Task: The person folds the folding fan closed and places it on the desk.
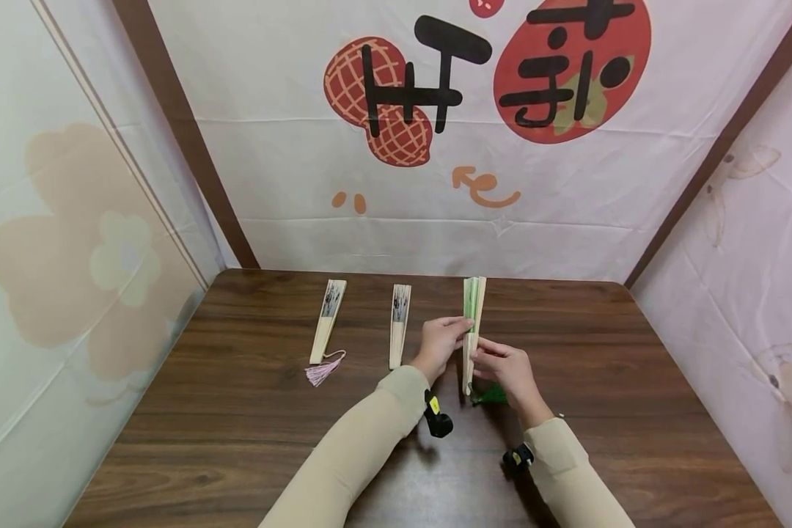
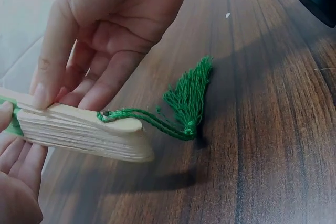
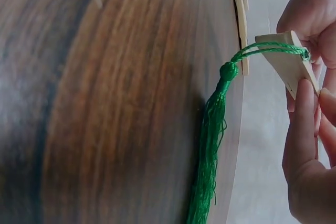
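Both hands hold one folding fan (image 1: 473, 308), nearly closed, with pale wooden ribs and a green leaf, above the right part of the table. My left hand (image 1: 441, 343) pinches it around the green leaf from the left side. Lower down, my right hand (image 1: 510, 370) pinches the wooden ribs between thumb and fingers. From the rib end hangs a green tassel (image 2: 189, 95) on a looped cord; in the right wrist view the tassel (image 3: 210, 145) dangles beside the ribs. The leaf is partly hidden by the fingers in the left wrist view.
Left of the hands lie two closed folding fans with grey-patterned leaves: a middle fan (image 1: 400, 323) and a far-left fan (image 1: 327, 319) with a pink tassel (image 1: 323, 370). The brown wooden table (image 1: 237, 411) ends at a printed cloth wall (image 1: 277, 183).
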A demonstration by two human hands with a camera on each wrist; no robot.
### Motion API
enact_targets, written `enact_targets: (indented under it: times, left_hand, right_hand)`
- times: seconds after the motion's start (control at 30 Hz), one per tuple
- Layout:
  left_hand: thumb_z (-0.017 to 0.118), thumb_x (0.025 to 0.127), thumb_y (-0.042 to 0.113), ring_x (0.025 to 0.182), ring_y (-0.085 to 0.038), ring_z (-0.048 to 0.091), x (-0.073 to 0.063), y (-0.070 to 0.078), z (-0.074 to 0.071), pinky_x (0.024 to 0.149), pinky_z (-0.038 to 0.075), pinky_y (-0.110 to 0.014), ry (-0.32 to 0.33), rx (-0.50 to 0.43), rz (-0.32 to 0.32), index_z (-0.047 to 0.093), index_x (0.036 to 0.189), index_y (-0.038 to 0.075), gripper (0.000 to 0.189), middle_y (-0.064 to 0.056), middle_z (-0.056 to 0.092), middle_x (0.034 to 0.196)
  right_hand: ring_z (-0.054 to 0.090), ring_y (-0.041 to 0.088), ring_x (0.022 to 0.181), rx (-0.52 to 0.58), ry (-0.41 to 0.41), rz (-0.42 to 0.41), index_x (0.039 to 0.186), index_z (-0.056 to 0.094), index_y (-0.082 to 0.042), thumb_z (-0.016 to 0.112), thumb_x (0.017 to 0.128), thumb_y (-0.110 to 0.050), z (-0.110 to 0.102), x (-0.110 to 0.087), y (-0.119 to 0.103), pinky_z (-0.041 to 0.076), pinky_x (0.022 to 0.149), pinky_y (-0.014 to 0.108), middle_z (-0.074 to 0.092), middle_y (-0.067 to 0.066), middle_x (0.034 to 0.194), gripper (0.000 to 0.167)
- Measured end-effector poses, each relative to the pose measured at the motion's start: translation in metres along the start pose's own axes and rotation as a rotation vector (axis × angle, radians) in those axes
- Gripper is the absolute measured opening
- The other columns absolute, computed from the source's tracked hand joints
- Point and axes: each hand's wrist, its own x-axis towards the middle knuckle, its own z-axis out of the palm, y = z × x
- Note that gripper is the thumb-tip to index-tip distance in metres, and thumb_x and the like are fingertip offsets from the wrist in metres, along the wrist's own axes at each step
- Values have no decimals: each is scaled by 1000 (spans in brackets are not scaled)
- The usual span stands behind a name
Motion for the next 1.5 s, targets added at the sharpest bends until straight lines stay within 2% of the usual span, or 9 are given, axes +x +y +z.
enact_targets:
  times: [0.17,0.33,0.53,0.7,0.9,1.07,1.17,1.33,1.5]
  left_hand:
    - [75,91,20,111,-25,69,-4,1,3,93,59,-36,29,13,1,74,113,1,30,-16,72,117]
    - [74,90,17,108,-22,70,-5,1,6,91,60,-33,57,64,30,74,112,0,27,-16,73,115]
    - [71,91,9,106,-23,70,-3,2,8,88,61,-32,67,102,47,74,111,-2,23,-18,74,112]
    - [68,90,4,95,-15,71,-1,-1,7,75,59,-24,101,205,38,75,110,-1,22,-16,75,109]
    - [61,88,-3,82,-10,65,1,-8,2,61,49,-17,105,318,24,74,113,-1,28,-16,75,111]
    - [61,92,-3,95,-17,72,1,-14,-3,72,60,-22,83,323,-9,72,117,-2,27,-17,73,115]
    - [61,93,-1,101,-20,72,1,-16,-4,78,62,-26,78,329,-8,72,116,-2,25,-18,73,114]
    - [62,94,3,102,-20,72,0,-17,-5,76,62,-25,89,386,6,73,115,0,24,-16,74,113]
    - [62,94,3,102,-21,72,-1,-17,-6,78,62,-27,96,355,11,72,116,-1,25,-18,73,115]
  right_hand:
    - [70,7,75,-40,9,8,132,63,-1,71,91,-7,2,0,0,64,71,30,68,-3,88,43]
    - [69,6,74,-52,47,31,131,63,0,72,90,-6,4,4,-2,64,72,32,70,0,92,42]
    - [70,7,78,-70,64,43,132,62,1,71,92,-8,3,15,-7,64,72,29,71,17,116,42]
    - [70,8,80,-76,63,69,131,62,3,67,94,-5,6,27,-9,64,76,32,62,26,131,39]
    - [70,11,76,-101,60,132,130,62,5,66,94,-2,9,40,-9,64,77,34,64,26,128,37]
    - [70,12,77,-90,54,205,129,63,5,67,93,-3,10,48,-5,64,77,34,67,23,124,37]
    - [70,13,77,-88,52,217,128,63,6,66,93,-1,10,52,-3,64,77,34,69,22,122,36]
    - [69,12,77,-83,35,225,126,63,8,65,92,2,10,57,-1,64,74,34,73,19,112,34]
    - [69,11,75,-66,32,241,126,63,9,66,92,2,9,59,-1,64,73,32,75,11,100,35]
